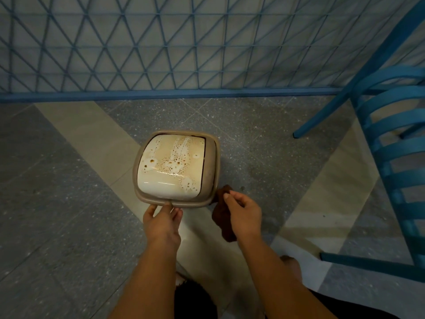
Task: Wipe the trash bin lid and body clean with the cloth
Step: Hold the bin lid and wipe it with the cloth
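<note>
A small trash bin stands on the floor below me, seen from above. Its white swing lid (171, 168) is streaked with brown stains and droplets. A tan rim (212, 162) frames the lid; the body underneath is hidden. My left hand (162, 221) touches the rim's near edge with its fingertips. My right hand (241, 214) is just right of the bin, closed on a dark brown cloth (222, 218) that hangs beside the rim's near right corner.
A blue metal lattice fence (161, 54) runs across the far side, its base rail on the floor. A blue slatted chair (391, 157) stands at the right, its legs close to the bin. The floor is grey speckled tile with pale bands.
</note>
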Demonstrator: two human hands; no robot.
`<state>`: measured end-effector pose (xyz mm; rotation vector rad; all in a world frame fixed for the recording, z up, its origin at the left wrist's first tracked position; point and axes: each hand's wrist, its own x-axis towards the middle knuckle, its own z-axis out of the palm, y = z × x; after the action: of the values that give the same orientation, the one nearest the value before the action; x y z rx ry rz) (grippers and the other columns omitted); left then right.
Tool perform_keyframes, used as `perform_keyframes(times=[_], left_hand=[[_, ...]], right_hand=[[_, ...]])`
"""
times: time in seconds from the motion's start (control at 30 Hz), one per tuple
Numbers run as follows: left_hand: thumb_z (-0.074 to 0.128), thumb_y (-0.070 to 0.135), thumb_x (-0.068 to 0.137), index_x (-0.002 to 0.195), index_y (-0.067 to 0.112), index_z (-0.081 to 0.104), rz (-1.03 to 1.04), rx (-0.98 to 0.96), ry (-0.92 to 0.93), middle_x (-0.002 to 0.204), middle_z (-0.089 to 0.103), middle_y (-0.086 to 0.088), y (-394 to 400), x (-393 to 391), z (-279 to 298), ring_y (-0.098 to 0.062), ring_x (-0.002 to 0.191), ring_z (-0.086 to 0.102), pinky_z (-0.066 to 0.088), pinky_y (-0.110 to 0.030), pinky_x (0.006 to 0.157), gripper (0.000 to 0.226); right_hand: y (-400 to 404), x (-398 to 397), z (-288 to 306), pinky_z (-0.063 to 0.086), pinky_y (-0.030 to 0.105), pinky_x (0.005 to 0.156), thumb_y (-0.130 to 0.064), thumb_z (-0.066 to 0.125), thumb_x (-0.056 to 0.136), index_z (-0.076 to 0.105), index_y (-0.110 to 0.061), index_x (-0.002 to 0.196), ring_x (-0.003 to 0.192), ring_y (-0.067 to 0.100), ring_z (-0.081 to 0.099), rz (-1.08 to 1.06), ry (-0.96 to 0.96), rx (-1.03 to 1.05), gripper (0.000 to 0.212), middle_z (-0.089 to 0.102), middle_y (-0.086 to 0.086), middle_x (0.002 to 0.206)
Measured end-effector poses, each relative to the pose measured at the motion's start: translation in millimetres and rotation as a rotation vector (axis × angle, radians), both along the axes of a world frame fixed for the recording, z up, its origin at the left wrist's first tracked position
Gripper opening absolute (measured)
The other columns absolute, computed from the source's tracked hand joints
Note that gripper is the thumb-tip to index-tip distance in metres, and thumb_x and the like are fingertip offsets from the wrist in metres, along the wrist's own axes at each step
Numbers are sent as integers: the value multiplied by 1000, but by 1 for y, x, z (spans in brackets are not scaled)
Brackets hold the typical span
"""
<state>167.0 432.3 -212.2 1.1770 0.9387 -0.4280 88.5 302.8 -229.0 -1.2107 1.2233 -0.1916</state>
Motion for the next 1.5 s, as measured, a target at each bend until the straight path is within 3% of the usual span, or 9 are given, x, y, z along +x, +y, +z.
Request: perform_keyframes(times=[0.1,0.3,0.43,0.67,0.93,1.03,1.27,1.37,1.5], left_hand=[[56,6,94,145,16,34,-15,-23,38,124,55,-12,-15,-14,0,-26,110,58,48,-38,99,56],[48,0,96,131,0,49,-21,-139,58,112,62,-24,-44,-28,-8,-25,85,65,60,-26,66,35],[51,-2,94,128,13,44,-14,-86,42,100,63,-17,-39,-35,0,-29,91,65,55,-39,85,37],[51,-2,93,121,25,41,-104,-18,35,94,62,-16,-28,-46,3,-23,79,60,53,-37,84,39],[52,3,95,118,24,39,-163,-2,31,90,61,-14,-27,-40,4,-21,79,59,50,-38,92,34],[53,6,95,119,25,40,-148,6,33,94,62,-13,-28,-40,3,-21,83,61,51,-37,88,33],[50,1,95,119,27,41,-166,-25,42,96,61,-14,-27,-41,3,-24,83,60,53,-33,72,37],[50,-1,94,120,25,39,-180,-27,37,96,62,-18,-24,-37,2,-24,83,61,54,-36,81,38],[52,2,95,122,23,41,-194,48,-1,93,62,-13,-13,-23,0,-22,87,61,50,-36,91,36]], right_hand=[[14,-3,-1,55,38,85,-24,68,83,73,-23,93,86,14,68,-6,-8,2,10,73,-3,91],[27,-7,3,55,29,80,-17,69,83,71,-27,83,83,11,69,-13,-59,19,9,73,-4,86],[27,-15,1,56,33,83,-18,70,82,73,-21,89,84,12,69,-12,-36,6,8,73,-2,87],[47,-11,0,48,16,67,-17,68,83,66,-22,88,80,7,66,17,20,-8,7,70,-6,86],[-10,33,5,54,35,79,-25,69,81,65,-26,83,82,14,64,-13,87,-131,4,68,-6,84],[-7,35,3,56,40,80,-27,69,79,64,-30,82,83,15,65,-16,100,-129,7,69,-5,87],[56,-12,1,50,23,71,-15,69,81,66,-18,87,80,11,65,12,110,63,7,69,-4,84],[50,-12,-5,47,20,67,-13,67,83,65,-16,86,78,13,63,-118,145,65,5,68,0,87],[10,-4,-7,52,34,83,-22,67,85,67,-16,101,89,20,63,-281,134,138,17,67,6,101]])
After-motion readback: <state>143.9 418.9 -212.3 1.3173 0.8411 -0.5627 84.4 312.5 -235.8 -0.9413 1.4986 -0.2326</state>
